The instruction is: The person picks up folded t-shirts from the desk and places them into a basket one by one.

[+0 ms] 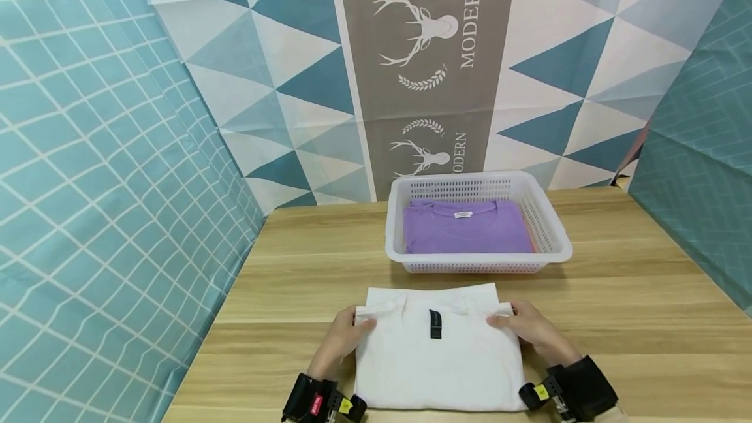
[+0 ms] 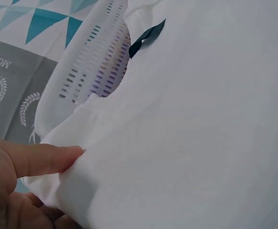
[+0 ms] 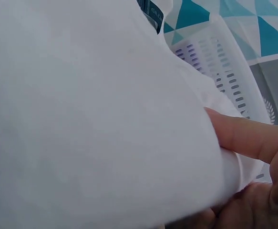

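A folded white T-shirt (image 1: 437, 371) with a dark neck label (image 1: 435, 324) is at the near side of the table, its collar edge toward the basket. My left hand (image 1: 343, 337) pinches the shirt's upper left corner, thumb on top and fingers underneath. At the upper right corner, my right hand (image 1: 531, 328) pinches the cloth the same way. Both wrist views show the thumbs pressing on the white fabric, with the other fingers partly hidden below it.
Beyond the shirt stands a white plastic basket (image 1: 478, 258) with perforated walls. Inside lies a folded purple shirt (image 1: 470, 230), with a bit of reddish cloth at its right edge. Patterned cloth (image 1: 294, 83) hangs behind the wooden table (image 1: 317, 266), and teal cloth hangs at both sides.
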`<action>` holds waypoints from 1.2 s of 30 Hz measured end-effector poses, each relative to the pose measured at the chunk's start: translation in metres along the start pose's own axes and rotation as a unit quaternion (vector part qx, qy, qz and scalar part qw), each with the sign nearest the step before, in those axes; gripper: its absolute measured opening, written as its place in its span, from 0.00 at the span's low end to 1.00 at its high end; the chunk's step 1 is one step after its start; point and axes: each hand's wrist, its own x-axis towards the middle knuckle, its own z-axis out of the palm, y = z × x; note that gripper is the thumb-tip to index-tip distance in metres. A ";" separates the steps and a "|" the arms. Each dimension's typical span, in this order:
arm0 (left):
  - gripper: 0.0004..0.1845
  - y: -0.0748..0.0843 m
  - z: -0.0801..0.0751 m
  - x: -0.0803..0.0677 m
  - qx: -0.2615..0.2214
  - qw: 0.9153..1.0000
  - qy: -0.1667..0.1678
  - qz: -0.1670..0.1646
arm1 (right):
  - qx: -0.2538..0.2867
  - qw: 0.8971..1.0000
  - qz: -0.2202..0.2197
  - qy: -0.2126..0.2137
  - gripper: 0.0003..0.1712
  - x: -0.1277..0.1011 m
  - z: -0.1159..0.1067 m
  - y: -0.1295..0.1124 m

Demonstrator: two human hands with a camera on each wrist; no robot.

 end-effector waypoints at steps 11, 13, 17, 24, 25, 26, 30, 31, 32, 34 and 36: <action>0.17 0.013 -0.001 -0.014 -0.025 0.998 0.031 0.044 | -0.034 0.999 -0.027 0.027 0.30 -0.016 -0.005 -0.012; 0.17 0.015 -0.001 -0.016 -0.026 0.998 0.037 0.054 | -0.035 0.998 -0.035 0.028 0.30 -0.020 -0.006 -0.015; 0.16 0.021 -0.002 -0.020 -0.031 0.996 0.044 0.066 | -0.041 0.998 -0.038 0.032 0.31 -0.025 -0.008 -0.020; 0.14 0.029 -0.004 -0.025 -0.044 0.996 0.048 0.065 | -0.057 0.996 -0.042 0.050 0.31 -0.029 -0.009 -0.026; 0.14 0.030 -0.004 -0.025 -0.048 0.996 0.049 0.064 | -0.059 0.996 -0.046 0.053 0.30 -0.031 -0.009 -0.026; 0.14 0.031 -0.004 -0.025 -0.051 0.995 0.051 0.065 | -0.059 0.995 -0.052 0.057 0.29 -0.032 -0.010 -0.027; 0.14 0.033 -0.005 -0.026 -0.054 0.994 0.058 0.076 | -0.050 0.994 -0.066 0.073 0.25 -0.036 -0.011 -0.029; 0.14 0.034 -0.005 -0.026 -0.055 0.993 0.060 0.080 | -0.048 0.993 -0.070 0.078 0.24 -0.037 -0.011 -0.029; 0.14 0.034 -0.005 -0.026 -0.056 0.993 0.062 0.083 | -0.046 0.993 -0.073 0.084 0.24 -0.038 -0.011 -0.030; 0.14 0.036 -0.005 -0.026 -0.058 0.992 0.068 0.088 | -0.047 0.991 -0.081 0.099 0.23 -0.039 -0.011 -0.031; 0.14 0.038 -0.004 -0.027 -0.060 0.991 0.074 0.089 | -0.052 0.989 -0.089 0.110 0.22 -0.040 -0.012 -0.033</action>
